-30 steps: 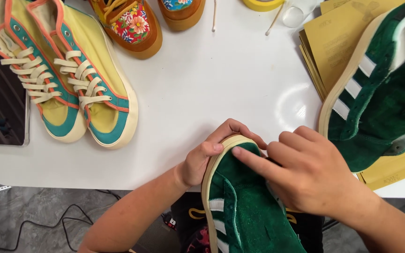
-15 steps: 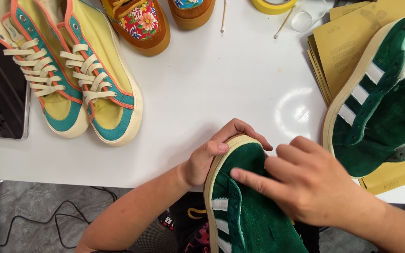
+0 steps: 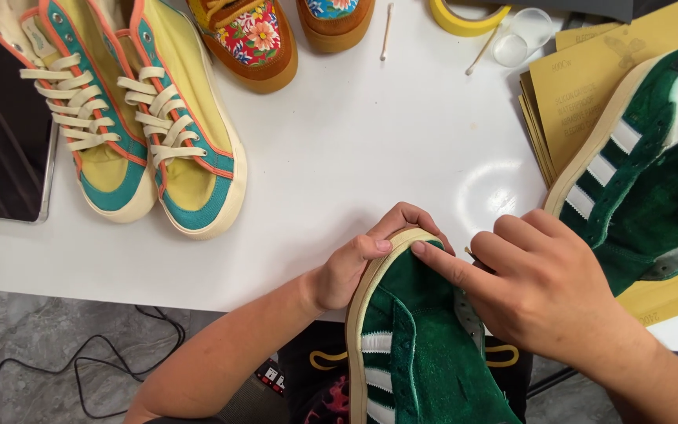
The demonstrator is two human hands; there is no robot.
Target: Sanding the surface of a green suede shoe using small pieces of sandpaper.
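Note:
A green suede sneaker (image 3: 417, 353) with white stripes and a cream sole stands toe-up at the near edge of the white table (image 3: 370, 149). My left hand (image 3: 362, 255) wraps around its toe, thumb on the cream rim. My right hand (image 3: 543, 286) rests on the upper, its index finger pressing the suede just behind the toe. A thin stick seems to lie under the right fingers; I cannot tell what it is. The matching green sneaker (image 3: 645, 180) lies on its side at the right.
Two yellow-and-teal high-top sneakers (image 3: 143, 118) lie at the back left beside a dark tablet (image 3: 1, 133). Two floral brown shoes (image 3: 256, 39), cotton swabs (image 3: 386, 31), a yellow tape roll (image 3: 464, 16), a clear cap (image 3: 523, 35) and sandpaper sheets (image 3: 582, 86) sit at the back. Cables trail on the floor.
My right index finger has slid up the suede toward the toe rim. The left hand keeps its grip on the toe. The view has shifted slightly.

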